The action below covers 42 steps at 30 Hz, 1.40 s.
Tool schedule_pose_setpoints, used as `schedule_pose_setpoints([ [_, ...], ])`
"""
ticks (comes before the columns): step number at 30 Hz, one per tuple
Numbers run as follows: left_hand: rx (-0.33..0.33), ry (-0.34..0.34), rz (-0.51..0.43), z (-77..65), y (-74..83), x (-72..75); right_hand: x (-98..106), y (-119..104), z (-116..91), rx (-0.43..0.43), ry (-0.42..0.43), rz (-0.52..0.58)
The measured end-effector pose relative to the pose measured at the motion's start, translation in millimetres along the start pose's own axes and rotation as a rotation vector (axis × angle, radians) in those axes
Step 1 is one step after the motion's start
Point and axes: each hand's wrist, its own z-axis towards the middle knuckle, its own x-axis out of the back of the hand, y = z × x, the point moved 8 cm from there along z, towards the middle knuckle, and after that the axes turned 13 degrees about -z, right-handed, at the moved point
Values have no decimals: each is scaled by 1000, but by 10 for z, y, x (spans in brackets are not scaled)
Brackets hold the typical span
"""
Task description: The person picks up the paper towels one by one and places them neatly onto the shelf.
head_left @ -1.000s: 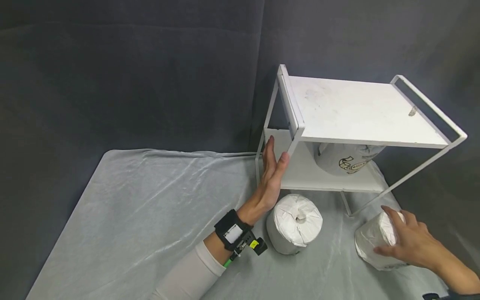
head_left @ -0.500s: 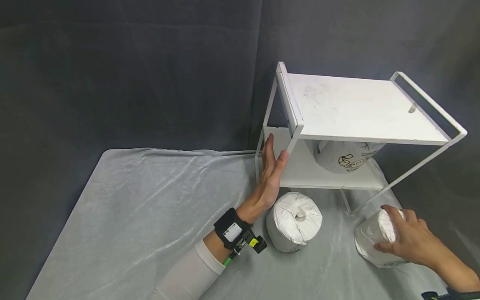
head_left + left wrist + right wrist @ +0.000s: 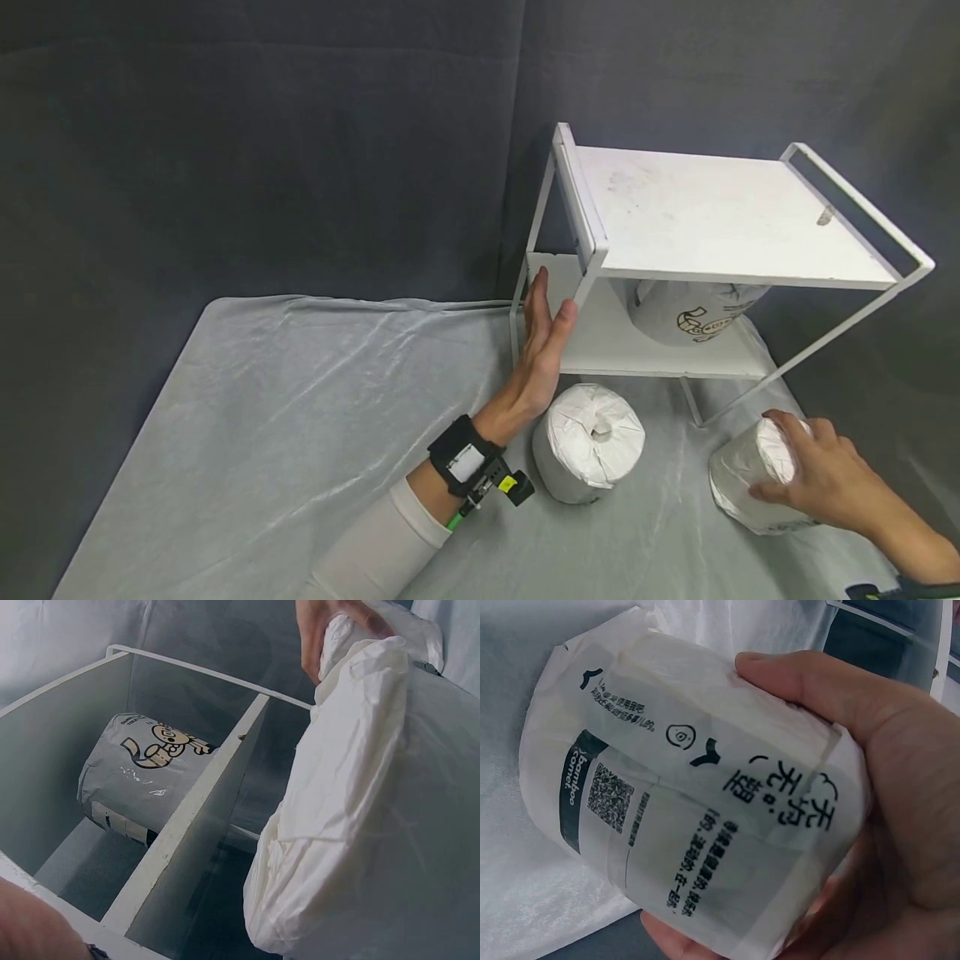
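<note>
In the head view, the left hand lies with straight fingers against the left end of the white rack at two o'clock, presumably steadying it. At four o'clock the right hand curls round the outer roll, a grip that likely suits its bulk; the standing roll, at five o'clock, seems stable on its flat end. The left wrist view shows the shelved roll at nine o'clock, inside the rack. In the right wrist view, thumb and fingers clasp the outer roll from three o'clock, probably preventing slipping.
</note>
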Motion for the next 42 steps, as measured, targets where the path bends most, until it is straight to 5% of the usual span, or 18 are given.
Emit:
schedule_pose_setpoints([
  [13,-2,-5,7,-2,6,-21,96,8,-37,43,38,-9],
  [29,-7,-7,-7,10,10,-8,645,45,-151,46,31,-109],
  [36,-5,-7,-9,5,1,-16,946,-63,-288,81,101,-148],
  [42,-8,-7,-13,0,3,-16,1191,-125,-422,127,255,-189],
])
